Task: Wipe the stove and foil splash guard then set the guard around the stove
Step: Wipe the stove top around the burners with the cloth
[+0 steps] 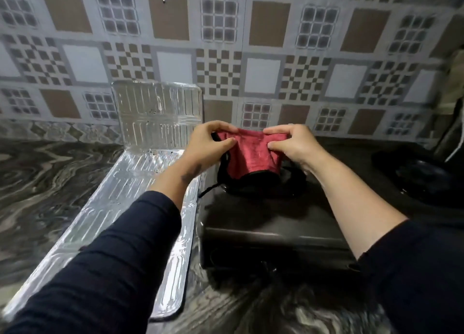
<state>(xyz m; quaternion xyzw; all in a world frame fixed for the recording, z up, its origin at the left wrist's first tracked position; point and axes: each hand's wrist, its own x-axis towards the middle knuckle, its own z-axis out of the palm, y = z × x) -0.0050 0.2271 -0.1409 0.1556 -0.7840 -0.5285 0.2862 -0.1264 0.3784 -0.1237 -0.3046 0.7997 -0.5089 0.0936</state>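
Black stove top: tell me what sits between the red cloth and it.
Nothing visible. The red cloth with black trim, pinched by left hand and right hand, hangs directly above the black stove.

Desk (55, 178): dark marbled stone, grey and pale swirls, running from the left edge to the near foreground. Wall (263, 57) behind: patterned tiles, repeating brown squares, white squares, small checkerboards and grid-like panes, with a glossy sheen. Dark round dish (421, 177) at far right on the desk, black and shiny, partly cut off by blur. Blurred dark shape (452, 107) stands at the right edge; cannot identify.
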